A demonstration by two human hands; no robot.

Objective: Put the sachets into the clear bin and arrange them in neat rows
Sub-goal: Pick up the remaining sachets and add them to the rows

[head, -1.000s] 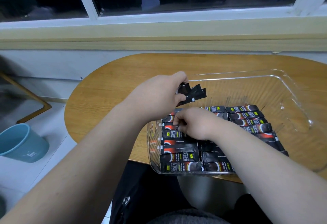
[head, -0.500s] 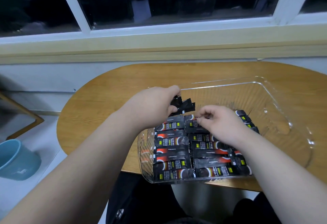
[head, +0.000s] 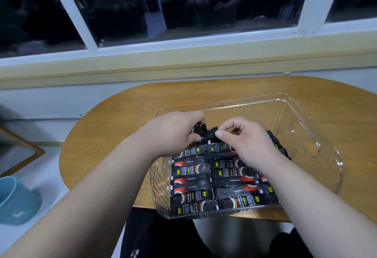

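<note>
A clear plastic bin (head: 318,127) sits on the wooden table, its near part over the table's front edge. Black sachets (head: 191,178) with red and white print lie flat in rows across its near half. My left hand (head: 175,133) grips a small bunch of black sachets (head: 201,133) above the far end of the left row. My right hand (head: 242,137) is beside it, thumb and fingers pinching the right end of one sachet (head: 212,133) from that bunch. The right row is partly hidden under my right forearm.
The oval wooden table (head: 114,127) stands against a wall below a window sill (head: 183,62). A blue bucket (head: 14,200) stands on the floor at the left, with a wooden frame (head: 30,151) behind it. The bin's far half holds no sachets.
My right hand has moved left from the middle row to the bunch in my left hand and now pinches a sachet there. The left hand has lowered slightly.
</note>
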